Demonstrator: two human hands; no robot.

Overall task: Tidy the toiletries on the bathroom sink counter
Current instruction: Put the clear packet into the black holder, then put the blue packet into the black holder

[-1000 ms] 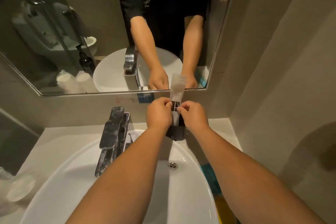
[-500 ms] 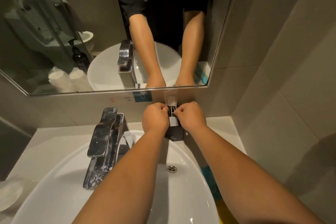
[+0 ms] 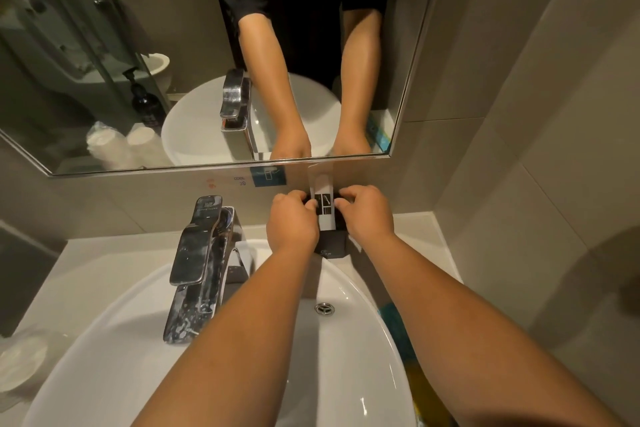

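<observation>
Head view: we look down over a white basin (image 3: 104, 350) set on a pale counter (image 3: 412, 232), both of our forearms reaching across it toward the back wall. Our left hand (image 3: 292, 222) and right hand (image 3: 367, 215) meet at a slim white packet (image 3: 325, 204) with a black-and-white label. The packet stands upright in a small black holder (image 3: 333, 246), which sits on the counter at the basin's far rim, against the wall and just under the mirror (image 3: 104, 45). Our left fingers (image 3: 310, 206) pinch the packet's left edge and our right fingers (image 3: 341, 206) pinch its right edge, both hands curled narrow around it; the top of the packet rises clear above our knuckles.

To the left of the hands stands a chrome tap (image 3: 204, 263), its spout over the bowl. The drain (image 3: 324, 308) shows between our forearms. At the left edge of the counter lie wrapped cups (image 3: 20, 360), blurred. By our right forearm, beside the basin, we see a teal item (image 3: 398, 333) and something yellow (image 3: 420, 392); we cannot tell what either is.

The mirror reflects our arms, a dark short-sleeved top, the tap and a dark pump bottle (image 3: 145, 104). A small blue sticker (image 3: 268, 175) sits on the wall below the mirror frame.
</observation>
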